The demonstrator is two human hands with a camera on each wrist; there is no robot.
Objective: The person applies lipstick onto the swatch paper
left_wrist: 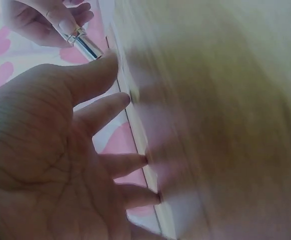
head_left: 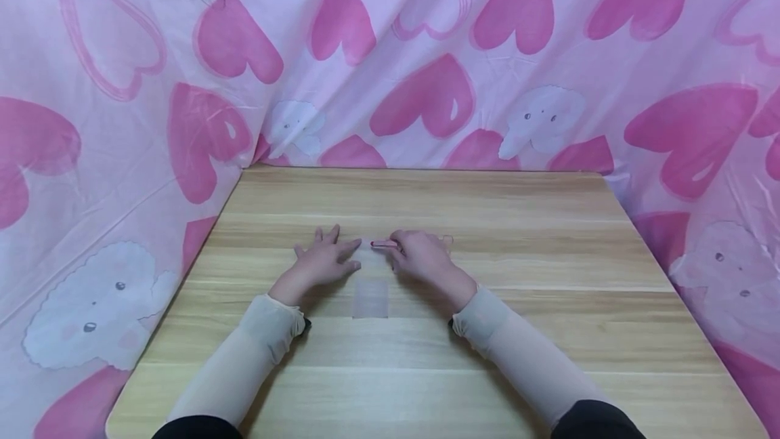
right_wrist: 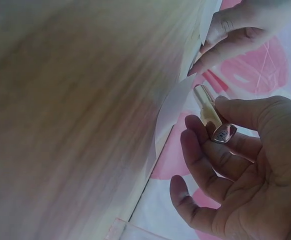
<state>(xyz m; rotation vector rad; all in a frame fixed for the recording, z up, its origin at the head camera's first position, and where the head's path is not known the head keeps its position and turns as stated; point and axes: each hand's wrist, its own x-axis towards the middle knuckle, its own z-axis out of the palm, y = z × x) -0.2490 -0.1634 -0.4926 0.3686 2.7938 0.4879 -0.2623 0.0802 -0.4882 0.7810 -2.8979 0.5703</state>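
My right hand (head_left: 426,259) pinches a lipstick (head_left: 384,244) between thumb and fingers, its red tip pointing left toward my left hand. In the right wrist view the tube (right_wrist: 208,106) looks gold, with a shiny end close to the palm. My left hand (head_left: 323,263) lies with fingers spread, fingertips down at the table surface. A white sheet of paper (right_wrist: 173,112), curling up at its edge, reaches from by the left fingertips toward the right hand.
A translucent square (head_left: 370,299) lies on the wooden table (head_left: 378,378), nearer than both hands. A clear piece with a pinkish edge (head_left: 448,240) shows just beyond the right hand. Pink heart-print curtain (head_left: 420,97) hangs along the table's back and sides.
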